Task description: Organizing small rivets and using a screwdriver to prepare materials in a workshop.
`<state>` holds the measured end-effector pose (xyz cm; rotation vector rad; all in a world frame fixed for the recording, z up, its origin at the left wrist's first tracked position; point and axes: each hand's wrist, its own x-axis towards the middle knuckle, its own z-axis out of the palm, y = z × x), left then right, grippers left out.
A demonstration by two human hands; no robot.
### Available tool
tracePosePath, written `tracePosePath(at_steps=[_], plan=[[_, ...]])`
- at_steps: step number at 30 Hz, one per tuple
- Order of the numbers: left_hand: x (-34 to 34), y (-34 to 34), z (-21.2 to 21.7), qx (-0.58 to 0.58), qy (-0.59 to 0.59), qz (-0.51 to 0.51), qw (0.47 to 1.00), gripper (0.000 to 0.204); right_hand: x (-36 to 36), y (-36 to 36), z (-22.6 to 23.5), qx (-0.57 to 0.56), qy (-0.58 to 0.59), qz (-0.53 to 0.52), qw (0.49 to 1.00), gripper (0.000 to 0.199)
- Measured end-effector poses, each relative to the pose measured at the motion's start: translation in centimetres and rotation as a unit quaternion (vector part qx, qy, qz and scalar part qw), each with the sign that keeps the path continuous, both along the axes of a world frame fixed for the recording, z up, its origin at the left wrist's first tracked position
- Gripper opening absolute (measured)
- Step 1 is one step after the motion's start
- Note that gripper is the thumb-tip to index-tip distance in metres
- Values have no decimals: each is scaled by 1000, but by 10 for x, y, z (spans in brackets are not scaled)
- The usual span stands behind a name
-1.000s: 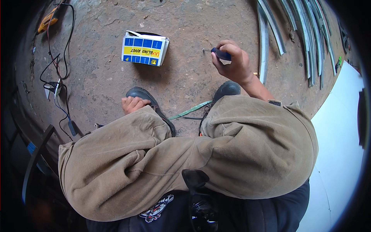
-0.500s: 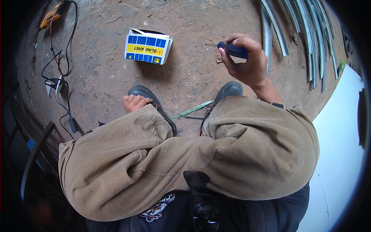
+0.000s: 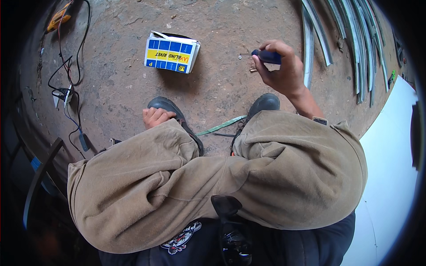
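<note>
Screwdriver (image 3: 270, 56) with the blue handle is up over the floor, right hand (image 3: 285, 73) wrapped closed around it, shaft towards a small metal ring (image 3: 240, 56). From my end I judge it light, stiff, perhaps slick; the handle's the place to hold. Left hand (image 3: 158, 118) lies at the left boot (image 3: 163, 104), fingers bent; its grip I can't tell.
</note>
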<state>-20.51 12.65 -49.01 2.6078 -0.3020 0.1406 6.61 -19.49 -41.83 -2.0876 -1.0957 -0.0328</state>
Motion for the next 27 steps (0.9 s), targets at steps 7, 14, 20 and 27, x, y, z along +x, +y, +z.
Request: tracePosePath(at_steps=[7, 14, 20, 27], plan=[[0, 0, 1, -3, 5, 7, 1000, 14, -1, 3, -2, 28, -23, -6, 999, 49], [-1, 0, -1, 1, -7, 1, 1000, 19, -2, -4, -15, 19, 8, -32, 999, 49], [0, 1, -1, 7, -15, 0, 1000, 18, 5, 5, 14, 93, -47, -34, 994, 50], [3, -2, 3, 4, -8, -6, 1000, 18, -4, -3, -25, 63, -23, -34, 997, 47]])
